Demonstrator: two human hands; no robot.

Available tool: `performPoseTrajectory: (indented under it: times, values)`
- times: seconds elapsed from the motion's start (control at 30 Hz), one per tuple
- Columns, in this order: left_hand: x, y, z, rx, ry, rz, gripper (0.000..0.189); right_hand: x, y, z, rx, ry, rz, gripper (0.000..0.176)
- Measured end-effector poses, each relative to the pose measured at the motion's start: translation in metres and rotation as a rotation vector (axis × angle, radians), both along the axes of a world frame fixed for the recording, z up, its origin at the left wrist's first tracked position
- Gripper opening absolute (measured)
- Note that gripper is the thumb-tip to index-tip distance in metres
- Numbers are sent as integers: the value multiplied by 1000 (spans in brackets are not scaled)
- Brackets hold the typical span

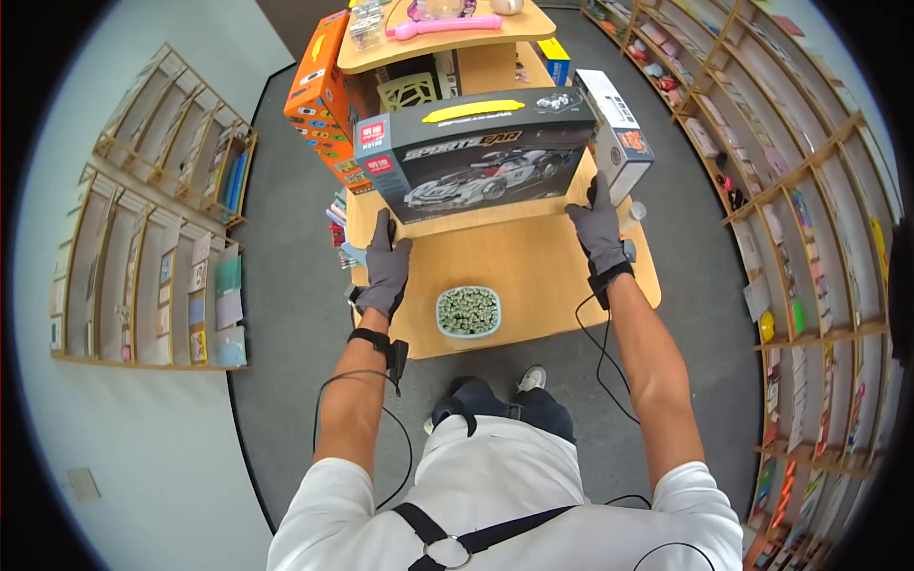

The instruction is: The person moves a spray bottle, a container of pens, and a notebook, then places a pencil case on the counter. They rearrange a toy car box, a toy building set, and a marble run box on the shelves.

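A large dark sports car box [495,157] with a yellow handle stands at an angle on the wooden display stand [552,276]. My left hand [387,271], in a grey glove, is at the box's lower left corner, fingers stretched forward and thumb apart. At its lower right corner is my right hand [600,233], also gloved, with thumb and fingers spread around the edge. How firmly either hand presses on the box cannot be seen. Nearer to me on the lower shelf stands a light blue bowl [468,333] of small green succulent-like pieces [469,310].
An orange box [319,100] stands left of the sports car box, a white box [619,133] right of it. A pink wand-like toy [447,27] lies on the upper shelf. A clear cup [637,210] is near the right edge. Stocked wall shelves [800,228] line both sides.
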State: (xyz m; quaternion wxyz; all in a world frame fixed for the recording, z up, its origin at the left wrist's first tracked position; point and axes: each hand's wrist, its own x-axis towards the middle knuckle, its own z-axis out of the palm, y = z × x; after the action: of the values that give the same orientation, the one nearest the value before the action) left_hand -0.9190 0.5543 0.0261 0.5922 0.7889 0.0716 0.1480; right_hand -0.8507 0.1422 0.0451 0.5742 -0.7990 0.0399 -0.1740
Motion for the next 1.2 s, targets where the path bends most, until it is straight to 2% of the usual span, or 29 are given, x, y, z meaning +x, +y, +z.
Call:
performPoseTrajectory:
  times: [0.1,0.13,0.27,0.33,0.5,0.53,0.63,0.8,0.93,1.07,1.2]
  values:
    - [-1,-6,2,251,-78,-9,77,19,12,-8,-37,-18,85,85]
    - [-6,-8,4,255,-68,10,77,18,12,-6,-79,-6,136,86]
    - [-6,-23,11,124,63,43,81,28,17,-2,-190,-56,225,88]
    - [-6,-20,3,140,45,57,81,27,16,-14,-235,-173,196,88]
    - [-7,-18,-2,174,-50,38,76,20,13,-6,-315,-90,162,87]
    - [-5,-20,-3,166,-55,27,76,21,13,-5,-313,-122,167,86]
    - [-2,-19,-9,-139,-73,51,68,19,16,-6,-296,-173,169,85]
    - [-7,-19,-10,-83,-79,44,64,10,21,9,-241,-95,183,80]
    - [-10,-25,-2,-198,-79,61,61,9,22,8,-265,-83,149,76]
    - [-12,-26,0,-127,-136,59,62,12,20,5,-261,-57,165,75]
    - [-10,-32,8,-249,-138,75,64,15,14,-3,-288,-71,192,74]
